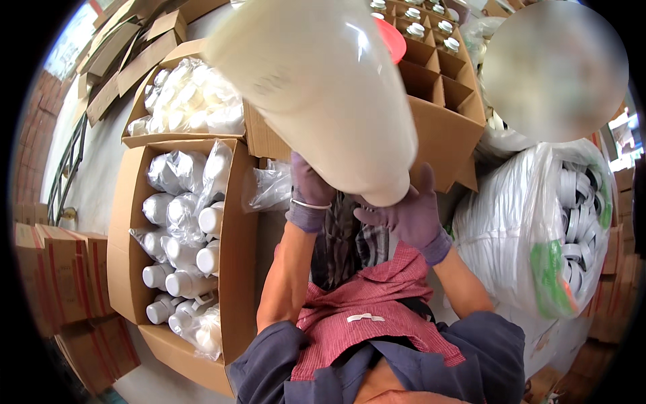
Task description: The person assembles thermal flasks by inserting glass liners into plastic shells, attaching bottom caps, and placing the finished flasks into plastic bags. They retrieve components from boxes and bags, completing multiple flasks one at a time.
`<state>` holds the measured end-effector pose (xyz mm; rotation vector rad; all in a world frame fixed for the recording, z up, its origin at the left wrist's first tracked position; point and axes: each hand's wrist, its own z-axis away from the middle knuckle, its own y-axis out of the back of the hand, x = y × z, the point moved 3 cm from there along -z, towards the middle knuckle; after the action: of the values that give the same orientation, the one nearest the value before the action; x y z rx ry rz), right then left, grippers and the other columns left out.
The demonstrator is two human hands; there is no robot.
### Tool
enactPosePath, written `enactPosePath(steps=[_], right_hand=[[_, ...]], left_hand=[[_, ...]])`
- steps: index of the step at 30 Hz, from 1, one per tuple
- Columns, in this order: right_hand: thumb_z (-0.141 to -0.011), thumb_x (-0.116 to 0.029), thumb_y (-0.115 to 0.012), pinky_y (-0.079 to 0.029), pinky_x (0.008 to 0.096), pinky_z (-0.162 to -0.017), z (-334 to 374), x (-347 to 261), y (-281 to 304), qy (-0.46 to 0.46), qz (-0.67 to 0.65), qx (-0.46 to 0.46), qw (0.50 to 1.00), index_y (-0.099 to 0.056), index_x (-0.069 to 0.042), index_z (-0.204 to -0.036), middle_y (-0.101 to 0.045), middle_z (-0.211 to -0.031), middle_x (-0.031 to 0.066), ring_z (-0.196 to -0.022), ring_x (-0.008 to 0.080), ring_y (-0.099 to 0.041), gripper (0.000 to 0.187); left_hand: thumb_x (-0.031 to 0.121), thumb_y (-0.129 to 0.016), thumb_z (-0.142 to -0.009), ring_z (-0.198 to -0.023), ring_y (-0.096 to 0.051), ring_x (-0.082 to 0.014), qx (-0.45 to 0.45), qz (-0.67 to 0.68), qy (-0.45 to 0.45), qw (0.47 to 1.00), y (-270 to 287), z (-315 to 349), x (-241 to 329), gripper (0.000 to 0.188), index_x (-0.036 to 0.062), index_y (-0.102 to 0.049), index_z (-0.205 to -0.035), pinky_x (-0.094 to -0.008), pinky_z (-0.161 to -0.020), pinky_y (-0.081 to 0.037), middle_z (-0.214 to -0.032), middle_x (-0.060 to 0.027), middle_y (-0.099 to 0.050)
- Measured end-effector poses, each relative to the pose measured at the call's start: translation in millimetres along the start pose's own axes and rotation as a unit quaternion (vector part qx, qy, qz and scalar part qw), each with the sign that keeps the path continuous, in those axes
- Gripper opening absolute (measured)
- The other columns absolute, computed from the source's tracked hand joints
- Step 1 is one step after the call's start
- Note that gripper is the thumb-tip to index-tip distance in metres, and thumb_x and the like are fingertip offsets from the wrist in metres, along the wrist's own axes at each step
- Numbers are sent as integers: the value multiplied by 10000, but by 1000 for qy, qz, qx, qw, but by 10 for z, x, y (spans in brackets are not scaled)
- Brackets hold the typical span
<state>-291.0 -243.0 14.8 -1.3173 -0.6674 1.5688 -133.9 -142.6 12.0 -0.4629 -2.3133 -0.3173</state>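
A large, milky-white plastic jug (336, 101) is tilted in front of me, its narrow rounded end toward my body. My left hand (311, 185), in a purple glove, holds the jug's near left side; its fingers are mostly hidden behind the plastic. By the narrow end is my gloved right hand (410, 215), thumb raised and fingers spread; whether it touches the jug I cannot tell. Beyond the jug stands a divided cardboard carton (441, 128) with several capped bottles (415, 31) in its far compartments. A red round object (391, 40) shows partly behind the jug.
At my left, an open carton (121, 236) holds several white bottles (180, 283), some in clear plastic. Another carton (185, 138) of wrapped white items stands beyond it. A clear sack (508, 222) of grey-white rings bulges at right. Flattened cardboard (134, 40) lies far left.
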Motion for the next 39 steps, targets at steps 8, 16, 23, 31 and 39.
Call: enactPosePath(steps=[8,16,23,31,39], right_hand=[[-969,-397,-506,-522,351,-840,-680,-758,258,105,95,-129,981,-600,-20,-1144,-642,-1116,130,-984,241,-621,426],[-874,-356,-581,-456,342,-834,-1034,-612,143,50,484,-242,839,-650,5,-881,-640,-988,156,-913,242,-591,368],[-889,-290,-501,-448,357,-821,-838,-464,98,86,421,-207,879,-590,2,-736,-595,-875,176,-849,274,-574,342],[-905,-291,-501,-449,313,-802,-1041,-536,-199,12,550,-191,813,-647,36,-907,-618,-916,112,-854,186,-582,358],[-853,-198,-687,-513,265,-749,-1526,-178,-937,4,634,-175,753,-519,-5,-1317,-587,-1155,98,-902,132,-593,531]], left_hand=[[248,-579,-887,-1023,-597,-239,-174,287,311,889,-369,-196,-267,407,-18,-554,-1195,-336,-877,-471,-1092,-115,-627],[739,-592,-674,-1238,-445,-411,-179,-242,2,954,324,677,-249,1017,-28,-453,-1326,-483,-1076,-325,-1307,-229,-494],[178,-675,-790,-1183,-518,-323,-260,-319,-28,911,1055,1273,-533,493,25,-546,-1241,-476,-1022,-397,-1262,-186,-551],[414,-673,-794,-1185,-556,-343,-117,-671,560,473,3911,1567,-1276,363,100,-733,-965,-597,-1062,-296,-1206,-186,-632],[315,-523,-940,-1024,-585,-212,25,122,125,984,2016,-156,-760,417,-9,-578,-1196,-354,-941,-444,-1108,-138,-614]])
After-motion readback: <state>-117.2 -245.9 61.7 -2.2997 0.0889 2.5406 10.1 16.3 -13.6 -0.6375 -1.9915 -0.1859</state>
